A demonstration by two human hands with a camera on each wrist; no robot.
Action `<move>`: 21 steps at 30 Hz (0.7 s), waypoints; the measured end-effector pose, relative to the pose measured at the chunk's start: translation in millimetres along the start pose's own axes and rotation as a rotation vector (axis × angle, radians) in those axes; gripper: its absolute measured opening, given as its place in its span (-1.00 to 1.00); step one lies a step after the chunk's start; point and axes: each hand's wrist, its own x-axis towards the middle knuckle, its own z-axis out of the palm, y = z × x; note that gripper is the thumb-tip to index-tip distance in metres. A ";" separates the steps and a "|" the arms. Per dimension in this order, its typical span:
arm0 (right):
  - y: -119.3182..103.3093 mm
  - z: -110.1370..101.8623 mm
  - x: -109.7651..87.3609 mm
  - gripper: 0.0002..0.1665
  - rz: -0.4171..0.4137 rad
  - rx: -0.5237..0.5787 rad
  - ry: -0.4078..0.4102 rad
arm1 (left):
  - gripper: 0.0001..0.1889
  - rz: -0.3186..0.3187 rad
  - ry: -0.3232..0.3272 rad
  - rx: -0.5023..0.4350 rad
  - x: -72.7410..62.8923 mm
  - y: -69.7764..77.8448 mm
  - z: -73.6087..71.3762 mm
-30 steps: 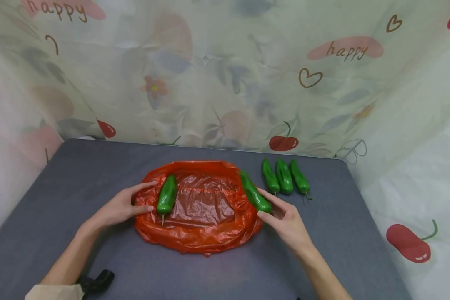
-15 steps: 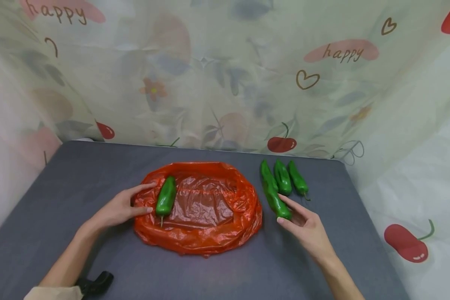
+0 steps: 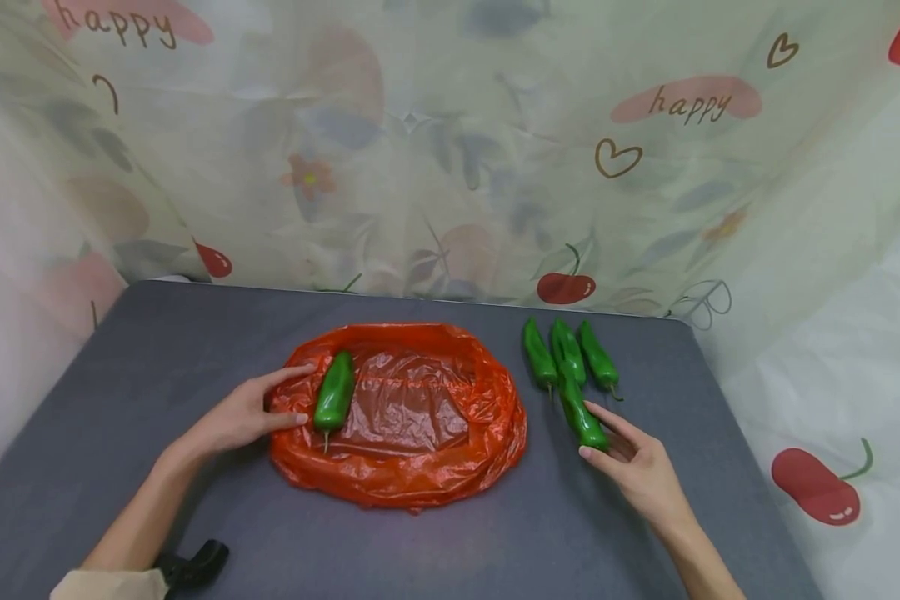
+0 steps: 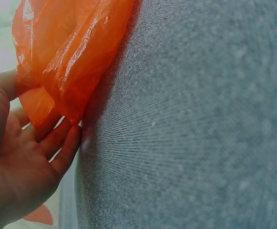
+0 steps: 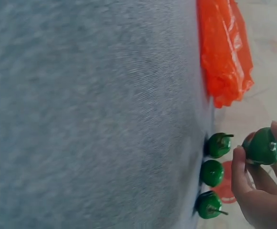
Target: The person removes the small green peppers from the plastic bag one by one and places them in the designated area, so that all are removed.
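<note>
My right hand (image 3: 633,467) grips a glossy green chili pepper (image 3: 581,417) by its stem end, thumb on one side and fingers on the other. In the right wrist view this pepper (image 5: 266,147) is raised off the table. From the head, its tip overlaps the middle of three green peppers (image 3: 540,357) lying in a row. My left hand (image 3: 243,412) holds the left rim of an opened red plastic bag (image 3: 397,487); the left wrist view shows bag film (image 4: 76,62) between thumb and fingers. Another green pepper (image 3: 335,392) lies inside the bag at the left.
A dark grey cloth covers the table (image 3: 420,550). Behind and beside it hangs a printed curtain (image 3: 435,150) with cherries and "happy" lettering. A black curved object (image 3: 198,565) shows by my left forearm.
My right hand has carried its pepper rightward, from the bag's right rim to just in front of the pepper row. The left hand and the bag stay in place.
</note>
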 end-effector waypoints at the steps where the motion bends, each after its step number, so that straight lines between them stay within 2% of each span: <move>1: 1.9 -0.4 -0.3 -0.24 0.006 -0.011 0.004 | -0.27 -0.001 0.000 -0.001 0.0 -0.1 0.0; 5: 8.7 -0.8 -1.9 -0.24 0.033 -0.057 0.011 | -0.28 -0.002 0.000 -0.002 -0.1 -0.4 -0.1; 16: 20.1 1.9 0.0 -0.24 0.131 -0.066 -0.009 | -0.27 -0.009 -0.001 -0.002 -0.6 0.9 0.8; 21: 24.7 3.2 3.2 -0.25 0.136 -0.113 -0.003 | -0.27 -0.016 0.001 -0.002 -1.2 1.9 0.5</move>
